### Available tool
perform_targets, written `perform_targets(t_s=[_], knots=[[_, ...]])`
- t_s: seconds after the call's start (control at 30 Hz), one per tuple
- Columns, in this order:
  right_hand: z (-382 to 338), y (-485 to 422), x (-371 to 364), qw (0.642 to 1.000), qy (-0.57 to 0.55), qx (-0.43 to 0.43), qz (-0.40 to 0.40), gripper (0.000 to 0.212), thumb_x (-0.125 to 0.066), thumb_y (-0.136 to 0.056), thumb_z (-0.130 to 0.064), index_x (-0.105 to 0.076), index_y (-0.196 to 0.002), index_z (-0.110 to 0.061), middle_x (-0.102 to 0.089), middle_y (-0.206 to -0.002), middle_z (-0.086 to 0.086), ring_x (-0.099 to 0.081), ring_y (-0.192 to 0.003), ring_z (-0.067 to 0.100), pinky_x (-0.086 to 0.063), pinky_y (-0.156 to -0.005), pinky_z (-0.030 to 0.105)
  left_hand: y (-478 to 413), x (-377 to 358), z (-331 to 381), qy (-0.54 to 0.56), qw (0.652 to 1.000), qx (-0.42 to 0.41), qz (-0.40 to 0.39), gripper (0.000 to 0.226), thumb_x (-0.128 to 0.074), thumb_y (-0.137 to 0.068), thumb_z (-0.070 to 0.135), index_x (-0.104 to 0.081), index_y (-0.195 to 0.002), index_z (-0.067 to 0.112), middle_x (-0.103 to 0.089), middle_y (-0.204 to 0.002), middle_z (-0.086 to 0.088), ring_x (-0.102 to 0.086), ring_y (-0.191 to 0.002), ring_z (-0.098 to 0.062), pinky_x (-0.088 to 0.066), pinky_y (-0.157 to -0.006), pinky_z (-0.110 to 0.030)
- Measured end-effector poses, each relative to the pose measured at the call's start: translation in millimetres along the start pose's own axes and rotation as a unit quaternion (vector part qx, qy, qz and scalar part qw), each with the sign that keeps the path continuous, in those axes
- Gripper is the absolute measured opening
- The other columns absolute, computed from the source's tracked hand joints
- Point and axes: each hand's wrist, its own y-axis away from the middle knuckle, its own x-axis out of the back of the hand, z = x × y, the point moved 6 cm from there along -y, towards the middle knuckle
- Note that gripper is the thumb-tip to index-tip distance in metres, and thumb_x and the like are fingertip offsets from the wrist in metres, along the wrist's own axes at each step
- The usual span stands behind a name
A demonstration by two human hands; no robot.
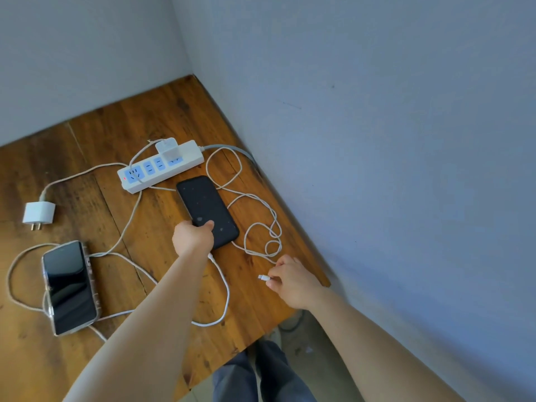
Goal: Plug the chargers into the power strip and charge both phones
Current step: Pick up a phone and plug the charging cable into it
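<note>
— Right hand (pixel 290 281) nearest, fingers pinching the cable plug (pixel 263 277); left hand (pixel 193 237) clamped on the black phone (pixel 207 211) lying on the bench (pixel 162 236).

— So next: line plug with port. One charger (pixel 166 149) sits in the power strip (pixel 161 166).

Wooden tabletop (pixel 162 117), dark brown with visible grain, knots and a plank seam, pushed into a corner. Pale grey-blue walls (pixel 377 82) on two sides, meeting at the corner behind; a few small dark marks on the right one. Below the table's near edge, grey-blue trouser legs (pixel 261 378) over a pale floor (pixel 307 338). Possibly a dark cord on that floor, too blurred to confirm.
</note>
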Motion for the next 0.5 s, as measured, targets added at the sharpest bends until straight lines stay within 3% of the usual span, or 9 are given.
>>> perform_targets(t_s=[0.07, 0.13, 0.23, 0.3, 0.5], knots=[[-2, 1, 7, 0.998, -0.062, -0.013, 0.004, 0.019, -0.047, -0.097, -0.032, -0.063, -0.098, -0.021, -0.054, -0.092, -0.006, -0.051, -0.073, 0.007, -0.042, -0.063, 0.022, 6, 12, 5, 0.052, 0.998, -0.015, -0.012, 0.023, -0.067, -0.087, 0.021, -0.065, -0.106, 0.007, -0.068, -0.107, -0.012, -0.063, -0.084, -0.026, -0.053, -0.068, -0.033], [-6, 6, 19, 0.994, -0.107, -0.022, 0.021, 0.022, -0.047, -0.097, -0.032, -0.062, -0.106, -0.018, -0.050, -0.073, -0.014, -0.047, -0.061, 0.002, -0.037, -0.054, 0.017, 17, 22, 8, 0.081, 0.996, -0.006, -0.027, 0.019, -0.069, -0.086, 0.019, -0.065, -0.101, 0.007, -0.068, -0.104, -0.012, -0.065, -0.085, -0.027, -0.056, -0.073, -0.035], [-21, 23, 41, 0.986, -0.157, -0.003, 0.056, 0.023, -0.047, -0.097, -0.034, -0.062, -0.107, -0.021, -0.055, -0.072, -0.013, -0.053, -0.061, 0.003, -0.042, -0.055, 0.015, 40, 34, 1, 0.178, 0.977, 0.071, -0.096, 0.027, -0.074, -0.081, 0.016, -0.063, -0.101, 0.003, -0.066, -0.091, -0.012, -0.065, -0.079, -0.025, -0.057, -0.066, -0.034], [-37, 40, 62, 0.981, -0.178, 0.015, 0.077, 0.020, -0.047, -0.096, -0.037, -0.063, -0.095, -0.025, -0.060, -0.070, -0.009, -0.057, -0.061, 0.004, -0.043, -0.056, 0.015, 62, 45, -4, 0.250, 0.949, 0.127, -0.143, 0.025, -0.075, -0.080, 0.013, -0.060, -0.097, 0.003, -0.062, -0.082, -0.009, -0.063, -0.072, -0.021, -0.053, -0.056, -0.030], [-89, 94, 119, 0.963, -0.214, 0.096, 0.130, 0.039, -0.048, -0.096, -0.035, -0.058, -0.060, -0.023, -0.055, -0.055, -0.006, -0.052, -0.050, 0.001, -0.048, -0.061, 0.023, 123, 81, -3, 0.356, 0.891, 0.162, -0.232, 0.024, -0.072, -0.082, 0.009, -0.059, -0.102, 0.004, -0.071, -0.096, -0.014, -0.070, -0.074, -0.022, -0.052, -0.041, -0.025]])
